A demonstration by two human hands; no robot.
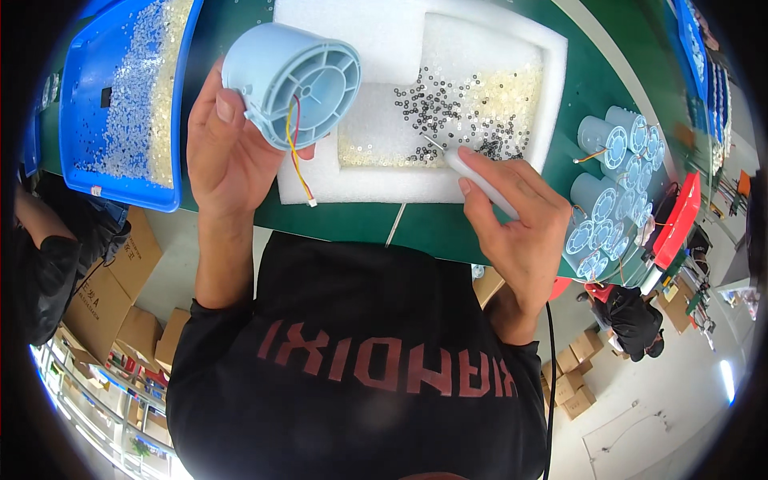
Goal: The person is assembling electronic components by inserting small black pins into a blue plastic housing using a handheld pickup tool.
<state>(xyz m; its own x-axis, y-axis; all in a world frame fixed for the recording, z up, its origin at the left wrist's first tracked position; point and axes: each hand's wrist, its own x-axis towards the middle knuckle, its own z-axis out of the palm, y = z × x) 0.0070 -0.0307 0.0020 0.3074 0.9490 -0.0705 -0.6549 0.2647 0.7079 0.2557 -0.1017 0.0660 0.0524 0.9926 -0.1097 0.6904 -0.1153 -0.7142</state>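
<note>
My left hand is closed around a light blue cylindrical housing, raised above the table with its spoked round end turned to the right. Thin red and yellow wires hang from that end to a small white connector. In my right hand is a white-handled tool with a thin metal tip. The tip points down among small black rings in a white foam tray; whether it touches one, I cannot tell. Pale yellowish rings lie beside the black ones.
A blue tray of small clear and yellowish pieces stands at the left of the green table. Several similar light blue housings are grouped at the right, next to a red bin. Two other people are at the sides.
</note>
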